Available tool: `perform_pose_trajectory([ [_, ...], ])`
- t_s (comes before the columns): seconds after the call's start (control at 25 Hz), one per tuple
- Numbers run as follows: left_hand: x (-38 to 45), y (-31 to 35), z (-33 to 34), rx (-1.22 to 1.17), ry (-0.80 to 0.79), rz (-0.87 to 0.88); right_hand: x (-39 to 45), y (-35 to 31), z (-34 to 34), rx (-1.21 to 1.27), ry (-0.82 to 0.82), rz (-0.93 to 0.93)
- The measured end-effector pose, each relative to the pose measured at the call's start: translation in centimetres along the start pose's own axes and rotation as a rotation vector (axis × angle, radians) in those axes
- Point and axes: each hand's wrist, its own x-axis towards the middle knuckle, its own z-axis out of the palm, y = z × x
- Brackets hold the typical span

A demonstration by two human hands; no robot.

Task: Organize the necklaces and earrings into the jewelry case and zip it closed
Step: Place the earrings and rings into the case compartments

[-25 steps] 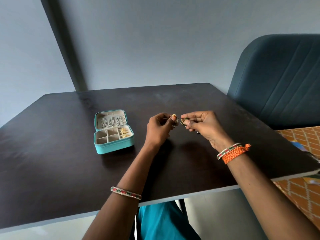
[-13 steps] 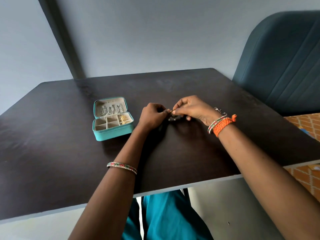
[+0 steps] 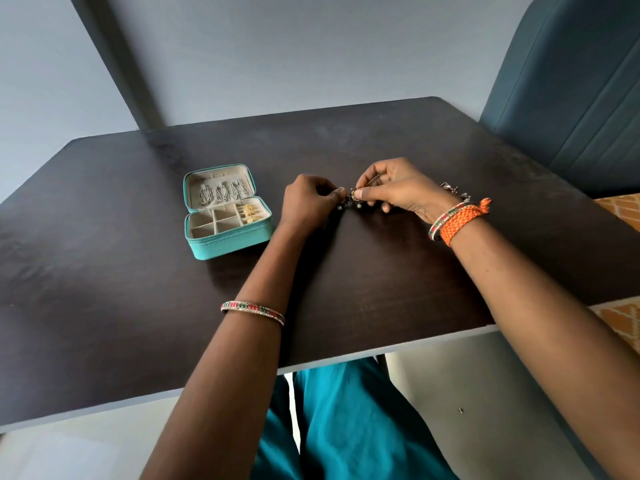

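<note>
Both hands, left hand (image 3: 310,199) and right hand (image 3: 394,188), pinch a small dark earring (image 3: 353,199) above the bench (image 3: 104,271); probably next it goes into the open jewelry case (image 3: 227,216).

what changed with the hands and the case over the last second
Both hands came down from above the table to just over its top. The left hand and right hand still pinch the small dark earring between them. Nothing was let go. The case stays open in the same spot, chains in the lid, gold earrings in the right compartment.
</note>
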Motion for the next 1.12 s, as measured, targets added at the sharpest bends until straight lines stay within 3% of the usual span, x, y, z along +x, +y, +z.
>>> perform_pose_trajectory([
  [0.4,0.2,-0.2,0.2,-0.126,0.019,-0.115,0.6,0.9,1.0,-0.198,0.162,-0.082],
  [0.6,0.4,-0.1,0.2,-0.098,0.031,-0.106,1.1,-0.2,1.2,-0.363,0.319,0.012],
  [0.8,0.4,-0.2,0.3,-0.115,0.08,-0.128,1.8,-1.3,1.3,-0.529,0.221,0.201],
  [1.12,0.1,-0.1,0.4,-0.086,0.077,-0.097,1.5,-0.9,0.7,-0.244,0.152,0.259],
])
